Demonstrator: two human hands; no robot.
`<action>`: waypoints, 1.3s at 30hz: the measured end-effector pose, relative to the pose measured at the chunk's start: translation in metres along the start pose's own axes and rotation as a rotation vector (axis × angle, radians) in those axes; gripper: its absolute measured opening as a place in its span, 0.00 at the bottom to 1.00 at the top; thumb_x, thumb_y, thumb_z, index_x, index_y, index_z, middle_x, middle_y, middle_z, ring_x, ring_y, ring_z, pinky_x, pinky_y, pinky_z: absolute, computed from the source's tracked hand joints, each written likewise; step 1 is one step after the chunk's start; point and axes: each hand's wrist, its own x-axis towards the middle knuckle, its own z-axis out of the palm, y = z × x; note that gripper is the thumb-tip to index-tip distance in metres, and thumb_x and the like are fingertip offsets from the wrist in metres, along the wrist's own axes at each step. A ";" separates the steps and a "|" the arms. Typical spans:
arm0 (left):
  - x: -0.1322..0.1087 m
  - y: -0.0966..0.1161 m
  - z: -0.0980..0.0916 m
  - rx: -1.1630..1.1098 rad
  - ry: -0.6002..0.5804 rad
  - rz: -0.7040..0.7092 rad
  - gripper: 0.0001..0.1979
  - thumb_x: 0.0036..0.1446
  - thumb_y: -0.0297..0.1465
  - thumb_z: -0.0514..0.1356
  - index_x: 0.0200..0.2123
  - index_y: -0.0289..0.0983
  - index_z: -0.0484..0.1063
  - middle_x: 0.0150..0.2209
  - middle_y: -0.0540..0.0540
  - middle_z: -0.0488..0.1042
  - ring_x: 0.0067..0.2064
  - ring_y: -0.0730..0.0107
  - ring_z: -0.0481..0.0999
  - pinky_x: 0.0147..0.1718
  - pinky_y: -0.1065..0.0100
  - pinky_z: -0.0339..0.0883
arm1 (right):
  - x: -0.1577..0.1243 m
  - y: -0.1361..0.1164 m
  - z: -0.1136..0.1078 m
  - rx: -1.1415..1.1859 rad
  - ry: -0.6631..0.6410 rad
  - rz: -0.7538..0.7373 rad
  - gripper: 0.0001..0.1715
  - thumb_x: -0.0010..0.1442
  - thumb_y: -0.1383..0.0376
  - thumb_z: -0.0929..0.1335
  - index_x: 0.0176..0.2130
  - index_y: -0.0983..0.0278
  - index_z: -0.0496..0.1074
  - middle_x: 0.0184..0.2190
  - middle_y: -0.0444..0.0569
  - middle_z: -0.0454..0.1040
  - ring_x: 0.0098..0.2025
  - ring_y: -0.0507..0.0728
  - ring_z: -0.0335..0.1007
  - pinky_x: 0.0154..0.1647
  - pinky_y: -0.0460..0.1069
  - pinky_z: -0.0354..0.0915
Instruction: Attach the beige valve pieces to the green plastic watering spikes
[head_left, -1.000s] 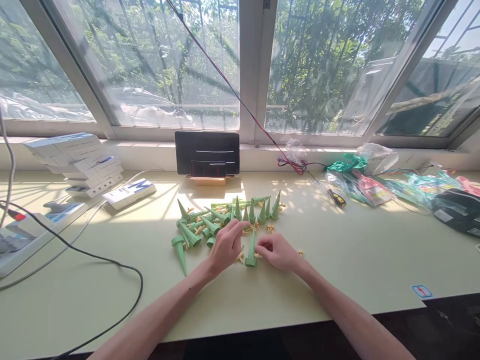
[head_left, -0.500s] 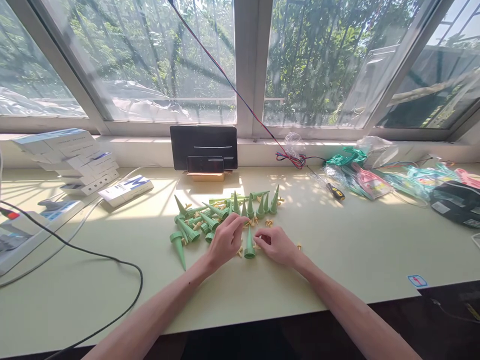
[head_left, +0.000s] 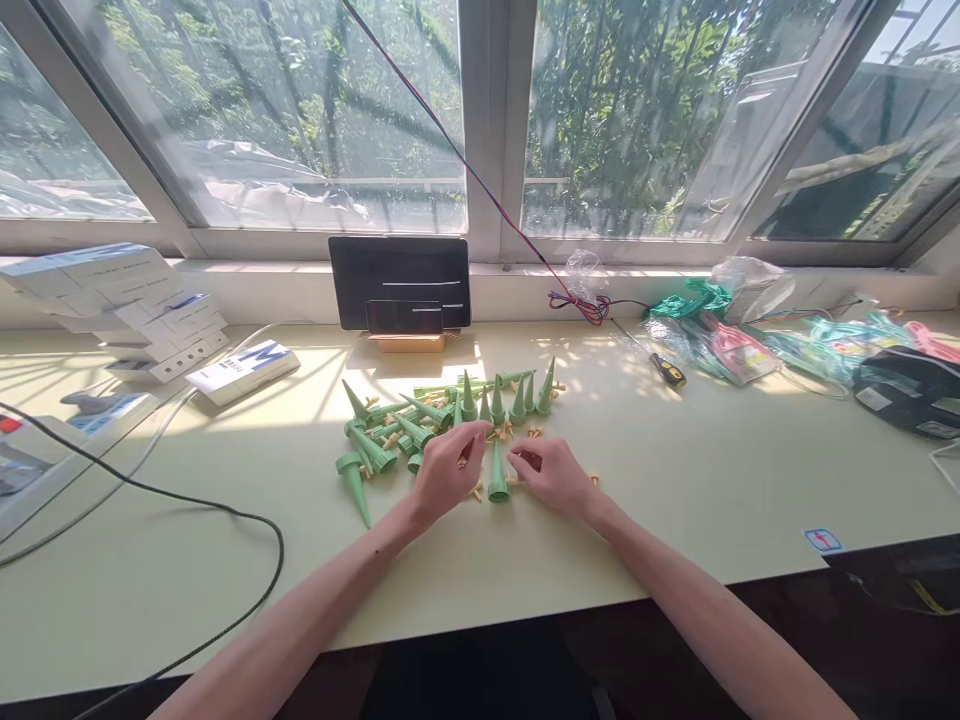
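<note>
A hollow green plastic spike (head_left: 498,478) lies on the table between my hands, its wide ribbed end toward me. Beside its narrow end, my left hand (head_left: 450,468) is closed with thumb and forefinger together; a tan bit shows within the curled fingers. My right hand (head_left: 553,476) is closed in a pinch just right of the spike; what it holds, if anything, is hidden. A small tan peg (head_left: 514,482) shows below its fingertips. Several green spikes stand upright (head_left: 517,400) behind my hands, and a loose pile of them (head_left: 375,450) lies left, mixed with tan pegs.
A tablet (head_left: 401,275) and phone lean on a stand at the back. White boxes (head_left: 142,310) and a power strip (head_left: 90,430) are left, with a black cable (head_left: 225,512). At right are a screwdriver (head_left: 667,371), bagged items (head_left: 739,350) and a black pouch (head_left: 907,390).
The whole view has shifted slightly. My left hand has turned a little, showing a tan bit within its fingers. The right hand stays beside the spike, which has hardly moved.
</note>
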 end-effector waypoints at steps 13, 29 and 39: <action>0.000 -0.003 0.001 -0.022 -0.055 0.019 0.09 0.65 0.26 0.53 0.39 0.34 0.74 0.26 0.50 0.73 0.21 0.80 0.60 0.22 0.75 0.57 | -0.006 -0.004 -0.015 -0.201 0.103 -0.155 0.16 0.66 0.62 0.62 0.29 0.64 0.71 0.18 0.41 0.61 0.21 0.50 0.52 0.25 0.46 0.52; -0.003 -0.004 0.002 -0.090 -0.102 0.039 0.09 0.65 0.25 0.54 0.42 0.35 0.74 0.18 0.57 0.62 0.18 0.81 0.56 0.19 0.76 0.52 | -0.056 0.014 -0.055 -0.669 0.042 0.421 0.08 0.68 0.61 0.61 0.42 0.62 0.65 0.28 0.46 0.73 0.30 0.56 0.69 0.29 0.47 0.53; -0.005 -0.003 0.004 -0.078 -0.199 0.049 0.10 0.67 0.28 0.53 0.43 0.34 0.74 0.19 0.56 0.64 0.18 0.81 0.58 0.21 0.76 0.54 | -0.057 0.013 -0.042 -0.732 0.032 0.353 0.08 0.68 0.68 0.58 0.38 0.63 0.64 0.35 0.48 0.73 0.32 0.55 0.68 0.30 0.48 0.52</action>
